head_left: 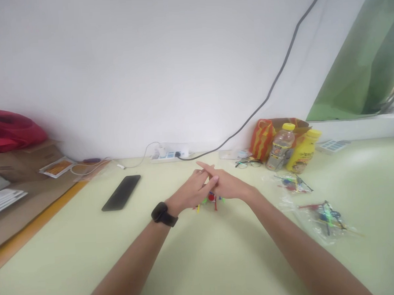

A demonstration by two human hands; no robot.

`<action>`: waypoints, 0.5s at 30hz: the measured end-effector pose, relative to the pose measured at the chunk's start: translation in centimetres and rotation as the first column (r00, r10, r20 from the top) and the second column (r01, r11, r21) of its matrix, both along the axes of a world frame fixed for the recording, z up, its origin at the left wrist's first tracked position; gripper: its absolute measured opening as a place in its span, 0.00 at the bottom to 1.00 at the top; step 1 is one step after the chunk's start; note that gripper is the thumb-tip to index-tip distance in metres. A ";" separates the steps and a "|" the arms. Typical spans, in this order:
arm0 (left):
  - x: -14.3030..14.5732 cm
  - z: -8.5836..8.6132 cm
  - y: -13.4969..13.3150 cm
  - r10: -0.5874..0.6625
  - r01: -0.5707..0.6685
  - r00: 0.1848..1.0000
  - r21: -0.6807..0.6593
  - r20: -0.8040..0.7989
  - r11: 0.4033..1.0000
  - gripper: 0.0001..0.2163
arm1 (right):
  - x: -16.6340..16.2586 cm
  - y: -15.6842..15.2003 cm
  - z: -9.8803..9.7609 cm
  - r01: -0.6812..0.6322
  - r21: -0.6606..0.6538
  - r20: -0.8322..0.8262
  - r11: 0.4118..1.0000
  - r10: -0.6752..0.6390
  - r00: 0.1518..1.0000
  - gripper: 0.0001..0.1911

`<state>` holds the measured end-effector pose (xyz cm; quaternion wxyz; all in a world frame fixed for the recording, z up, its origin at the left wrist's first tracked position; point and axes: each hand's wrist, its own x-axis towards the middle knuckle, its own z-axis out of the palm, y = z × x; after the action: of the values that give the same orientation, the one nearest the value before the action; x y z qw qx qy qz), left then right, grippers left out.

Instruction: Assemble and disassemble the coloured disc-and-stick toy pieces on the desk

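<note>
My left hand (193,190), with a black watch (164,214) on its wrist, crosses my right hand (231,183) over the middle of the table. Fingers overlap where they meet; my left thumb is out to the right, and a right finger stretches toward the upper left. Both look open, although some fingers are hidden. Just below them on the table sits a small cluster of colourful plastic pieces (212,198), red, green, yellow and blue, mostly covered by the hands. I cannot make out whether the fingers touch it.
A black phone (122,193) lies left. Behind are a power strip (169,153) and eyeglasses (248,163). At right stand a clear bottle (280,147), a yellow bottle (303,153) and a striped bag (261,139). Plastic bags of coloured parts (328,217) lie nearer; a cardboard box (22,163) is far left.
</note>
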<state>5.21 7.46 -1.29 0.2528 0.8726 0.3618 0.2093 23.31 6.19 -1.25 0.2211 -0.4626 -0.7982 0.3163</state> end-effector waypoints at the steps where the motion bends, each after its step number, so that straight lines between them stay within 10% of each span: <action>1: 0.0 0.1 0.0 0.000 0.001 1.000 -0.035 0.025 0.999 0.24 | -0.2 -0.2 0.3 -0.010 -0.001 -0.015 1.000 0.010 1.000 0.51; 10: -0.1 2.0 -0.7 0.043 0.038 0.971 -0.330 0.237 0.943 0.29 | -2.5 -3.0 2.2 -0.176 -0.035 -0.104 0.984 0.171 0.980 0.44; 15: 0.0 2.1 -1.2 0.071 -0.024 0.974 -0.218 0.214 0.976 0.26 | -2.6 -3.0 1.9 -0.213 -0.017 -0.092 0.977 0.210 0.973 0.45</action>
<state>5.22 6.24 0.82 0.3786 0.8027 0.3729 0.2706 20.68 3.15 0.67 0.2155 -0.3633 -0.8278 0.3692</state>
